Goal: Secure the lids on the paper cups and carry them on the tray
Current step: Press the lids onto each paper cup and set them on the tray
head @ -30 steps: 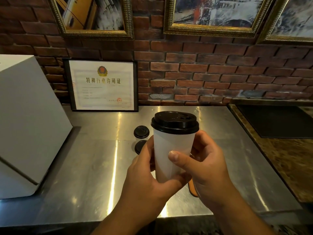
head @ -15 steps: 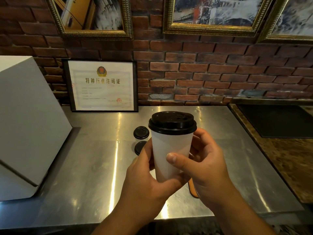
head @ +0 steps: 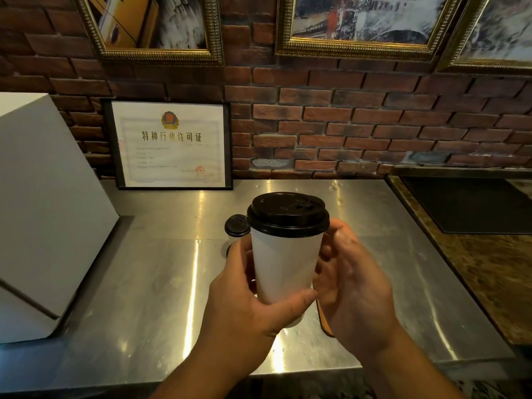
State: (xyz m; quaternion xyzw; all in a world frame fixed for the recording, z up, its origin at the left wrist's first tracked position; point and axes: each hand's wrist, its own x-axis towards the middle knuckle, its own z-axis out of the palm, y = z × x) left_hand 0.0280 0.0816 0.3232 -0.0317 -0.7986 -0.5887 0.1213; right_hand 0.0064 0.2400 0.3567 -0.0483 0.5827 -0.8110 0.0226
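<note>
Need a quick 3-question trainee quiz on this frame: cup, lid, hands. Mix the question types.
1. True or false: the black lid sits on the white paper cup.
2. Whose thumb lies across the cup's front? A) left hand B) right hand
3. Fill in: in the picture, a second black lid shows just ___ of the held cup.
Key: 1 true; 2 A; 3 left.
</note>
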